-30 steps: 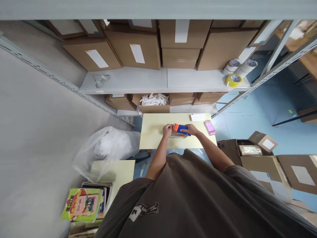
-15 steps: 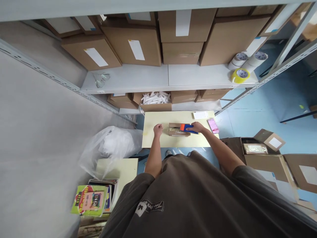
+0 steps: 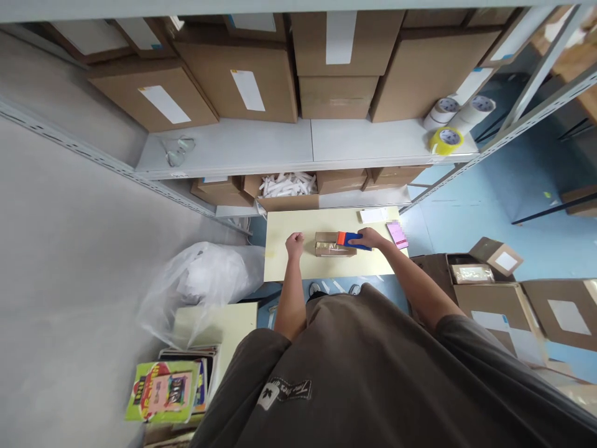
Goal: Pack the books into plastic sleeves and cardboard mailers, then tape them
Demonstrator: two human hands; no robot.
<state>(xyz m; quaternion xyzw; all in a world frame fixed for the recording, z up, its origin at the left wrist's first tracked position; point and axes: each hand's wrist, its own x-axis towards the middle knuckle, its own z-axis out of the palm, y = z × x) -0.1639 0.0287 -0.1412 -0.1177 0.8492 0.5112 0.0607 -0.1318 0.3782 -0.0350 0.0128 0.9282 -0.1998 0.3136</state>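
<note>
A small brown cardboard box (image 3: pixel 325 252) lies on the pale yellow table, with shiny tape or film across its near part. My right hand (image 3: pixel 369 238) is closed round a blue tape dispenser (image 3: pixel 358 241) with an orange end, which overlaps the box's right part from this view; I cannot tell whether they touch. To the left of the box, apart from it, my left hand (image 3: pixel 295 244) is curled into a fist above the table. What that fist holds, if anything, is hidden.
Around the yellow table (image 3: pixel 284 266) are a white slip (image 3: pixel 373 215) and a pink-screened phone (image 3: pixel 397 234). Behind stands a shelf (image 3: pixel 261 144) with cartons and tape rolls (image 3: pixel 446 141). A plastic bag (image 3: pixel 219 274) sits left; open cartons (image 3: pixel 487 300) stand right.
The view has shifted slightly. Both hands keep nearly the same places, and the dispenser sits marginally further right over the box. The left fist stays closed.
</note>
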